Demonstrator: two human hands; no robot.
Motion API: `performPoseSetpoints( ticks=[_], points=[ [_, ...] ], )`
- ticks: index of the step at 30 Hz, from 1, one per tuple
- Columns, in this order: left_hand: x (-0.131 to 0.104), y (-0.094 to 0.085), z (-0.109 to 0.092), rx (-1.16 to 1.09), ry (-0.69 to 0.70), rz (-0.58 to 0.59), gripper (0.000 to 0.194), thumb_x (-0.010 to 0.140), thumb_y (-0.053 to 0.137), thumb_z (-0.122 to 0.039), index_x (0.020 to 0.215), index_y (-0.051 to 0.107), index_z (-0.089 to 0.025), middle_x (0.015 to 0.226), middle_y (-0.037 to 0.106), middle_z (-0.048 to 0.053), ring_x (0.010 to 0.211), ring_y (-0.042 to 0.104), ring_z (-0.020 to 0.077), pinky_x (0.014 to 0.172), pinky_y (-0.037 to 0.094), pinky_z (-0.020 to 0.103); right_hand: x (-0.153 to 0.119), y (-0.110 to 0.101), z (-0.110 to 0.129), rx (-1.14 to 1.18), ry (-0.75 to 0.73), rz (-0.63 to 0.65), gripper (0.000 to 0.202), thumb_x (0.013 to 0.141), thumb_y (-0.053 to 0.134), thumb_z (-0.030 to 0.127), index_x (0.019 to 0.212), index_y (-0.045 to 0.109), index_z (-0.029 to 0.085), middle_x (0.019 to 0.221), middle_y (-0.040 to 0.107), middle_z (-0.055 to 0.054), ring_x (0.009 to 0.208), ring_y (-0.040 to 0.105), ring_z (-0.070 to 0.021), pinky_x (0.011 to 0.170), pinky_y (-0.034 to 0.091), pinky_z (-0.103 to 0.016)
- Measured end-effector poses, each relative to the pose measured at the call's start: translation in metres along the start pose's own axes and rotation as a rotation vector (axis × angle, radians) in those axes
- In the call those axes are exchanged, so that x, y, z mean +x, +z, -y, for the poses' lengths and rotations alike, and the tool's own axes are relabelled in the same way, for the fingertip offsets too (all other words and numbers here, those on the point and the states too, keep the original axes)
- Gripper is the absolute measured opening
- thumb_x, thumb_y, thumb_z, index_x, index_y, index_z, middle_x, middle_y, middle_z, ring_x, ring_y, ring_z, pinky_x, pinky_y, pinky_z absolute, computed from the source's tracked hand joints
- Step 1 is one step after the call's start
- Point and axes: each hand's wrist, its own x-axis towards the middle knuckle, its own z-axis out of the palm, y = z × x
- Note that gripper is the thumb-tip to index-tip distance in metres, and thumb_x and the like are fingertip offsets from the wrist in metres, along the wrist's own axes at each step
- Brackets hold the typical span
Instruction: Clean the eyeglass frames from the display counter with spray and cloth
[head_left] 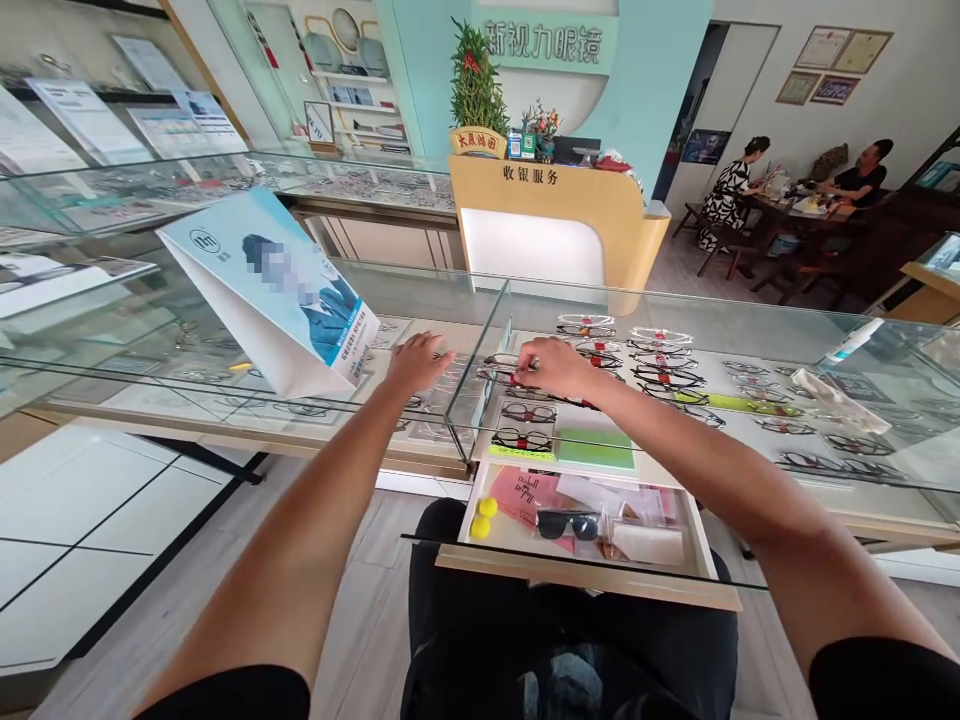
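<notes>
My right hand reaches over the glass display case with its fingertips pinched on a pair of eyeglasses at the left of the tray section. Just in front of that pair lie more eyeglasses, and a black-framed pair sits on a yellow-green strip. Rows of further frames stretch out to the right of this hand. My left hand lies flat on the glass top, fingers outstretched and holding nothing, beside the tent-shaped advertising card.
Below the case, a drawer is pulled out over my lap, with sunglasses, yellow round items and packets in it. A glass divider stands between my hands. Two people sit at a far table; a wooden service counter stands ahead.
</notes>
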Motion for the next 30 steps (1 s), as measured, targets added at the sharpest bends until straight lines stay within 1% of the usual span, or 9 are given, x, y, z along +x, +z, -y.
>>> performPoseSetpoints(
  ticks=[2, 3, 6, 9, 14, 19, 22, 26, 30],
  points=[
    [-0.006, 0.005, 0.006, 0.010, 0.004, -0.009, 0.071, 0.113, 0.043, -0.057, 0.176, 0.060, -0.029, 0.192, 0.046, 0.013, 0.181, 0.039, 0.0316, 0.146, 0.033, 0.056, 0.023, 0.012, 0.010, -0.101, 0.037, 0.027, 0.011, 0.108, 0.080, 0.028, 0.115, 0.084, 0.021, 0.133, 0.085, -0.009, 0.137, 0.071, -0.0320, 0.118, 0.048, -0.045],
    [-0.006, 0.007, 0.007, 0.010, 0.006, -0.007, 0.072, 0.113, 0.043, -0.056, 0.176, 0.059, -0.028, 0.192, 0.046, 0.013, 0.181, 0.038, 0.0323, 0.145, 0.033, 0.056, 0.031, 0.019, 0.013, -0.132, 0.046, 0.033, 0.011, 0.107, 0.080, 0.027, 0.115, 0.084, 0.021, 0.134, 0.085, -0.011, 0.140, 0.069, -0.0342, 0.121, 0.047, -0.048],
    [-0.003, 0.010, 0.008, 0.004, 0.015, -0.008, 0.071, 0.112, 0.045, -0.056, 0.175, 0.060, -0.027, 0.191, 0.048, 0.013, 0.179, 0.039, 0.0359, 0.143, 0.035, 0.058, 0.041, 0.034, 0.015, -0.174, 0.052, 0.036, 0.013, 0.105, 0.080, 0.023, 0.116, 0.085, 0.019, 0.133, 0.084, -0.016, 0.144, 0.066, -0.0393, 0.126, 0.044, -0.054],
    [0.001, 0.011, 0.009, -0.003, 0.022, -0.020, 0.069, 0.113, 0.045, -0.058, 0.172, 0.063, -0.028, 0.189, 0.051, 0.013, 0.177, 0.041, 0.0375, 0.141, 0.037, 0.060, 0.041, 0.042, 0.007, -0.195, 0.052, 0.043, 0.014, 0.106, 0.079, 0.026, 0.117, 0.085, 0.020, 0.134, 0.083, -0.016, 0.142, 0.067, -0.0391, 0.127, 0.044, -0.054],
    [0.002, 0.014, 0.012, 0.002, 0.027, -0.032, 0.069, 0.112, 0.045, -0.061, 0.170, 0.062, -0.028, 0.187, 0.053, 0.012, 0.176, 0.042, 0.0372, 0.141, 0.037, 0.060, 0.038, 0.045, -0.002, -0.198, 0.052, 0.027, 0.019, 0.108, 0.077, 0.030, 0.122, 0.085, 0.020, 0.140, 0.078, -0.016, 0.142, 0.063, -0.0380, 0.128, 0.043, -0.054],
    [0.003, 0.017, 0.012, 0.012, 0.017, -0.035, 0.069, 0.112, 0.044, -0.061, 0.170, 0.063, -0.028, 0.188, 0.052, 0.011, 0.174, 0.043, 0.0373, 0.140, 0.038, 0.058, 0.031, 0.045, 0.004, -0.203, 0.047, -0.013, 0.019, 0.108, 0.075, 0.027, 0.121, 0.086, 0.019, 0.150, 0.072, -0.018, 0.147, 0.058, -0.0382, 0.132, 0.041, -0.056],
    [0.004, 0.018, 0.012, 0.004, 0.012, -0.045, 0.070, 0.111, 0.045, -0.060, 0.170, 0.063, -0.027, 0.188, 0.052, 0.011, 0.174, 0.044, 0.0382, 0.140, 0.038, 0.058, 0.028, 0.046, 0.008, -0.196, 0.022, -0.040, 0.019, 0.109, 0.073, 0.027, 0.120, 0.087, 0.019, 0.150, 0.072, -0.018, 0.148, 0.056, -0.0377, 0.133, 0.040, -0.056],
    [0.005, 0.020, 0.013, 0.009, 0.012, -0.055, 0.069, 0.111, 0.045, -0.060, 0.170, 0.063, -0.029, 0.188, 0.053, 0.011, 0.174, 0.044, 0.0378, 0.141, 0.038, 0.057, 0.026, 0.048, 0.010, -0.193, 0.016, -0.024, 0.018, 0.108, 0.076, 0.029, 0.118, 0.088, 0.020, 0.151, 0.072, -0.017, 0.149, 0.055, -0.0384, 0.134, 0.039, -0.057],
    [0.005, 0.020, 0.015, -0.006, 0.030, -0.058, 0.070, 0.110, 0.047, -0.060, 0.169, 0.065, -0.028, 0.186, 0.055, 0.013, 0.173, 0.045, 0.0399, 0.139, 0.039, 0.061, 0.023, 0.052, 0.009, -0.206, 0.035, -0.013, 0.019, 0.107, 0.076, 0.032, 0.117, 0.089, 0.021, 0.157, 0.070, -0.016, 0.153, 0.052, -0.0389, 0.137, 0.037, -0.058]
  ],
)
